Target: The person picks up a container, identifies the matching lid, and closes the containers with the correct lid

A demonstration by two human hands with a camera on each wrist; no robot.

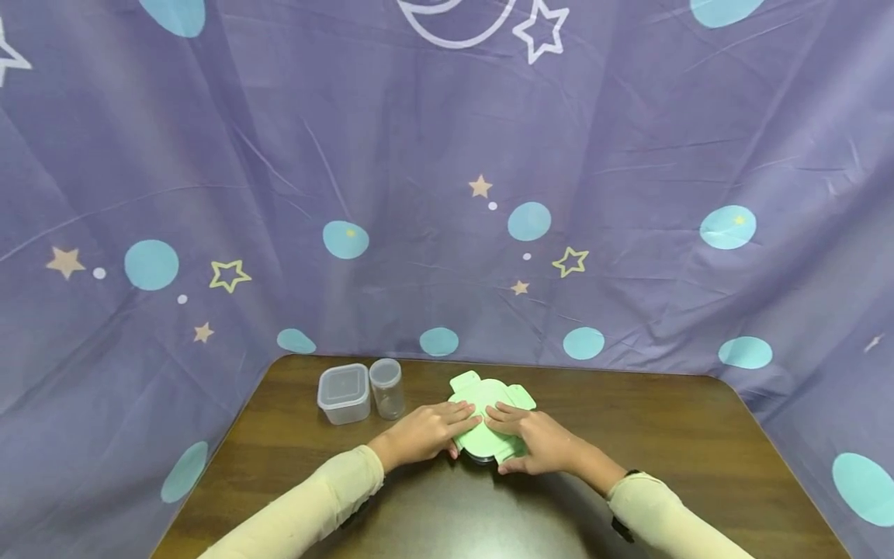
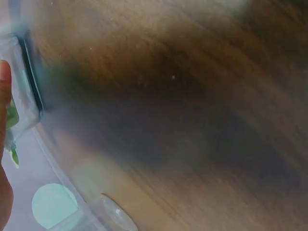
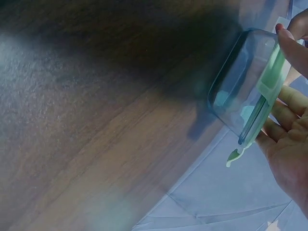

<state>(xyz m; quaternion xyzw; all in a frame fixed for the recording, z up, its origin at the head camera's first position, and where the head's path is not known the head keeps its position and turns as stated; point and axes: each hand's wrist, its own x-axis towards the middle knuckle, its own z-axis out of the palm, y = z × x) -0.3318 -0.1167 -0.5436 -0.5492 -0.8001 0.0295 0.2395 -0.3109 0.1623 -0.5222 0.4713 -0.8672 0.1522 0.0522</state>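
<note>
A clear food container (image 3: 236, 91) with a light green lid (image 1: 483, 441) sits on the table in front of me, its side flaps sticking outward. My left hand (image 1: 427, 432) rests on the lid's left part, fingers extended across the top and thumb down by the near left side. From the right, my right hand (image 1: 541, 441) lays its spread fingers on the lid, with the thumb at the near flap. In the right wrist view, a far flap (image 3: 235, 156) hangs loose from the rim. Only a strip of my left hand shows in the left wrist view.
Left of the hands stand a square translucent box (image 1: 344, 394) with a lid and a clear cylindrical jar (image 1: 387, 390) with a lid. The brown wooden table (image 1: 649, 435) ends at a purple patterned curtain (image 1: 419, 295) behind and at the sides.
</note>
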